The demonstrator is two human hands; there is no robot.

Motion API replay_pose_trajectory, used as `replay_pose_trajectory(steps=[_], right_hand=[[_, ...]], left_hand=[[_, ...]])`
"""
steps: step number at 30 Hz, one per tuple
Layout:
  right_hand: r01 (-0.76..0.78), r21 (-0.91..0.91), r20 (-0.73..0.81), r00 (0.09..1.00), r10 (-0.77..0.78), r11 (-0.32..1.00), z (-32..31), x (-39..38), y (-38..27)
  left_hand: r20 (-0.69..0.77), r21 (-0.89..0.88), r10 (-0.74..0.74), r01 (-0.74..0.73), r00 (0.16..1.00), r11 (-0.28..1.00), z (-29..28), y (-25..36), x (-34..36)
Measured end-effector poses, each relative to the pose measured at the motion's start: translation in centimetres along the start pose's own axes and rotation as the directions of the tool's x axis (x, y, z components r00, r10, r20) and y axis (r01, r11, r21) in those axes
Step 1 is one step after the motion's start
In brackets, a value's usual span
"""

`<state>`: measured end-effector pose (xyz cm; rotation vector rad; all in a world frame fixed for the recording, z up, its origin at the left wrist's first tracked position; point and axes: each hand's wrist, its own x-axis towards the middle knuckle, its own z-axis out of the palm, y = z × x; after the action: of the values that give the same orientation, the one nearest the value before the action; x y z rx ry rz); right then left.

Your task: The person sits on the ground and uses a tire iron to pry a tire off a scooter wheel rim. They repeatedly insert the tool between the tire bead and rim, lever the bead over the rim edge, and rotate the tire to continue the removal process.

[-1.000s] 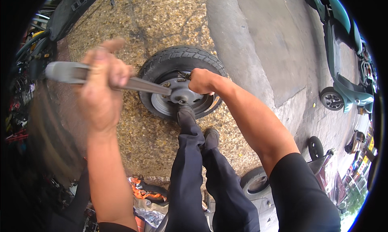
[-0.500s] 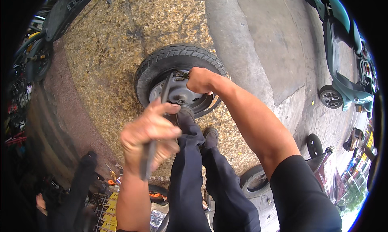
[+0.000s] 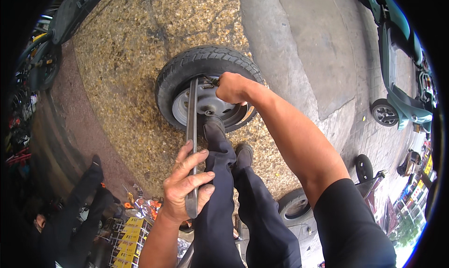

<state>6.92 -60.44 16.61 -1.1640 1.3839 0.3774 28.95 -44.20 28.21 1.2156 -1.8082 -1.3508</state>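
A black knobby tyre (image 3: pixel 208 57) on a grey metal wheel rim (image 3: pixel 224 104) lies flat on the ground in front of me. My left hand (image 3: pixel 187 186) is closed around the lower part of a long flat steel tyre lever (image 3: pixel 192 114). The lever's far tip reaches the gap between the tyre's bead and the rim, at the far side. Beside that tip, my right hand (image 3: pixel 231 88) is a closed fist over the rim's edge. A small dark end shows by its knuckles, but what it grips is mostly hidden. My shoe (image 3: pixel 213 128) rests on the near side of the wheel.
A loose tyre (image 3: pixel 293 205) lies at the lower right, with a green scooter (image 3: pixel 402 104) beyond it. Yellow boxes (image 3: pixel 128 240) stand at the lower left. Another person's dark-clothed legs (image 3: pixel 84 198) are close to them. A dark vehicle part (image 3: pixel 75 15) juts in at the upper left.
My left hand has moved down and toward me along the lever, which now stands straighter and steady after a blur. My right hand stays at the rim. The other person's legs have shifted.
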Motion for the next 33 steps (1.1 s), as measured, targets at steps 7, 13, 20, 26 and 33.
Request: replay_pose_trajectory(steps=[7, 13, 20, 26, 33], right_hand=[[-0.006, 0.014, 0.02, 1.0, 0.006, 1.0, -0.2, 0.2, 0.1], [0.005, 0.047, 0.016, 1.0, -0.006, 0.999, -0.1, 0.2, 0.6], [0.006, 0.025, 0.034, 0.999, -0.007, 1.0, -0.4, 0.4, 0.5], [-0.004, 0.036, 0.02, 1.0, 0.003, 0.999, -0.6, 1.0, 0.6], [0.137, -0.293, -0.048, 0.986, -0.158, 0.946, -1.2, 1.2, 0.9]], left_hand=[[0.078, 0.078, -0.019, 0.013, 0.997, 0.997, 0.4, 0.0, -0.9], [0.224, 0.167, -0.156, 0.12, 0.962, 0.979, 0.6, 1.7, -1.8], [0.381, 0.223, -0.451, 0.393, 0.807, 0.892, -2.3, 5.2, 1.4], [-0.113, 0.296, -0.44, 0.453, 0.891, 0.841, 5.7, 3.2, -1.2], [-0.133, 0.299, -0.384, 0.407, 0.913, 0.863, 7.1, 1.6, -3.3]])
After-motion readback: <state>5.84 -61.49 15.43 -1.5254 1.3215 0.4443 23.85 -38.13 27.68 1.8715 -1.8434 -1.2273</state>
